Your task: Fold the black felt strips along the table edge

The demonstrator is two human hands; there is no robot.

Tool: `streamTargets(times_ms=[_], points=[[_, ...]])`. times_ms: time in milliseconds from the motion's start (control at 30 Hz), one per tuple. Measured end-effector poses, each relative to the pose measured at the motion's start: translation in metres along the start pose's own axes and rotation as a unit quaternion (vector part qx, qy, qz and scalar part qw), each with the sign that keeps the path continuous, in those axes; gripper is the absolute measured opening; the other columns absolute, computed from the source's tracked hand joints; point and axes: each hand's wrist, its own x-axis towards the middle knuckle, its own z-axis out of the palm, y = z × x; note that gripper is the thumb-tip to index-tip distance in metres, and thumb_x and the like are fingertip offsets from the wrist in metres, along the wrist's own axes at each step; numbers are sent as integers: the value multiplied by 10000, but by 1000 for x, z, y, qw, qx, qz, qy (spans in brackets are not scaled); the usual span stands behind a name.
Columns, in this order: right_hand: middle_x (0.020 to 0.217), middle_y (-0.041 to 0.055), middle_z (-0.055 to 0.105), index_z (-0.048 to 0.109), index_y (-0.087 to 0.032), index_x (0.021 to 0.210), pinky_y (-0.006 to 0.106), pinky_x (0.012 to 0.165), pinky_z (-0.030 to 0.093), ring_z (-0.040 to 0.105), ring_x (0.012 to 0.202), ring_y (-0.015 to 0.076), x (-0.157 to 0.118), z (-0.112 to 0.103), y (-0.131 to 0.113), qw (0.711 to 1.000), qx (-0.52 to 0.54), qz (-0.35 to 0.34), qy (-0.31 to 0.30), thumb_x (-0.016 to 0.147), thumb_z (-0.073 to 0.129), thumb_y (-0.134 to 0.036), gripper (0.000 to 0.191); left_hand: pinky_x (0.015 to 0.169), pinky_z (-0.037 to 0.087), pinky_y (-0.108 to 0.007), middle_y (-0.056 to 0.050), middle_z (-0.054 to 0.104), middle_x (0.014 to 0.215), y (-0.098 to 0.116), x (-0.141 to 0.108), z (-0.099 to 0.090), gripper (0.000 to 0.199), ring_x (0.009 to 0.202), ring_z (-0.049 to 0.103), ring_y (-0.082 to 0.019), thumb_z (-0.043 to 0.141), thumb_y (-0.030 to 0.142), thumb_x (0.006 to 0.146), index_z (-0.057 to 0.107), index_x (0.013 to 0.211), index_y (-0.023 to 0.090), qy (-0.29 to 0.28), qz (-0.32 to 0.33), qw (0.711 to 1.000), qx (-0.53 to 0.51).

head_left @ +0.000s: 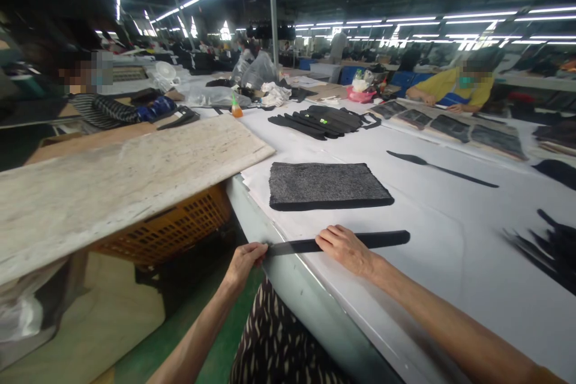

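A long black fabric strip (384, 239) lies across the near edge of the white-covered table (432, 288). Its left end is pinched between the fingers of my left hand (246, 259), just off the table edge. Farther along, my right hand (346, 249) is closed over the strip, fingers curled down onto it against the tabletop. Beyond my hands lies a flat stack of dark grey ribbed knit pieces (330, 185) with a black front edge. To its right rests another narrow black piece (443, 171), wider toward its left part.
Black pieces (326, 120) lie fanned out farther back, near a small orange bottle (236, 109). More black strips (551, 249) are at the right. A pale board (121, 162) juts in from the left above a yellow crate (171, 225). Two co-workers sit across and left.
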Motion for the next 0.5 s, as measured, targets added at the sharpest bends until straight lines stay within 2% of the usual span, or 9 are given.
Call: streamTargets(times_ms=[200, 500], points=[[809, 50, 529, 600, -104, 902, 302, 684, 419, 465, 739, 173, -12, 2, 6, 998, -10, -28, 50, 845, 401, 36, 250, 498, 295, -240, 34, 443, 463, -24, 3, -19, 358, 479, 393, -102, 644, 488, 589, 545, 493, 156, 27, -9, 999, 24], [785, 42, 515, 607, -101, 901, 300, 663, 411, 453, 724, 167, -5, 1, 7, 996, -27, -67, 56, 855, 393, 33, 257, 461, 257, -243, 49, 412, 429, -69, 6, -52, 444, 444, 357, -98, 665, 592, 495, 557, 494, 162, 86, -41, 994, 47]])
